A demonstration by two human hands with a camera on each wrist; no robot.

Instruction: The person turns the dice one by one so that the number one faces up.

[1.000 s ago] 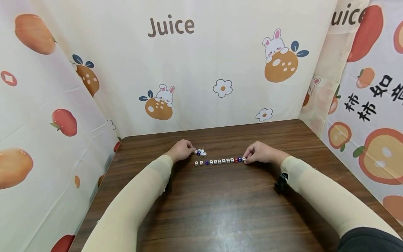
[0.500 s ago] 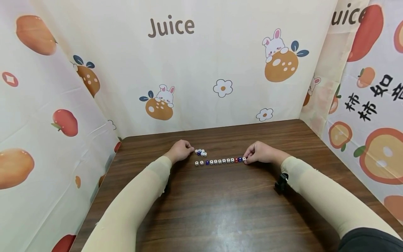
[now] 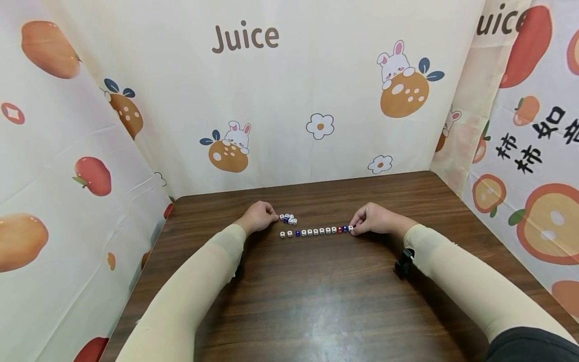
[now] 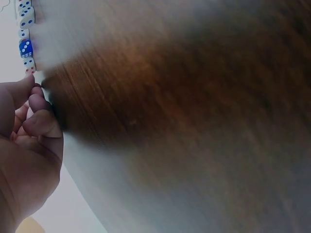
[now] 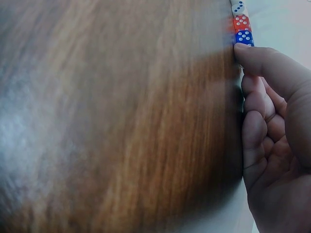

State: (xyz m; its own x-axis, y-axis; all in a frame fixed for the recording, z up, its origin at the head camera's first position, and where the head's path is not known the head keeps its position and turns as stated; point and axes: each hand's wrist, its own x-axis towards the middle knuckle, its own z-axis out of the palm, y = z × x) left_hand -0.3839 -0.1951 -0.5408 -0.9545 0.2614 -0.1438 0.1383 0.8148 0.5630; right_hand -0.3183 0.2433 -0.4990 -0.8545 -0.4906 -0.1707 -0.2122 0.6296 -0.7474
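Left of a small cluster of white and blue dice [image 3: 286, 220] rests my left hand [image 3: 259, 216], its fingers loosely curled and thumb near the index finger. Its fingertips lie right beside the nearest white die [image 4: 29, 63] in the left wrist view. A straight row of mostly white dice [image 3: 315, 232] runs across the table. At the row's right end my right hand [image 3: 373, 219] pinches a white die [image 3: 350, 229], which the thumb mostly hides in the right wrist view. Beside it sit a blue die [image 5: 244, 37] and a red die [image 5: 241, 22].
The dark wooden table [image 3: 307, 291] reaches back to a cream printed curtain [image 3: 289, 90]. Similar fruit-printed cloth hangs on both sides. At the row's left end, two white dice [image 3: 286, 234] sit with small gaps, near a blue die [image 3: 297, 233].
My left fingertips have drawn back slightly from the cluster's leftmost die. The right hand and the row of dice look unchanged.
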